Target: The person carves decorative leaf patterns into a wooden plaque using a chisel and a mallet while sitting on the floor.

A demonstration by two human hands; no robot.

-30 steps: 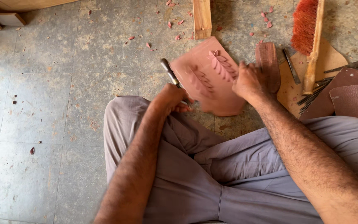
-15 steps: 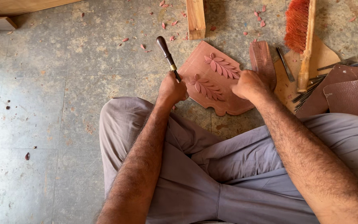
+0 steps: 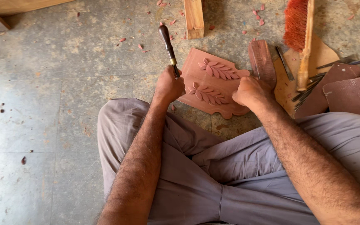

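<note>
Brush (image 3: 298, 29) and tools (image 3: 313, 81) (beside panel (image 3: 213, 83)) flank hands.

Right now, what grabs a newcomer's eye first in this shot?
The reddish wooden panel carved with two leaf sprigs, lying on the floor at centre just beyond the knees. The left hand grips a dark-handled chisel at its left edge, while the right hand presses on its right side. At upper right, a red-bristled brush lies over scattered tools.
</note>
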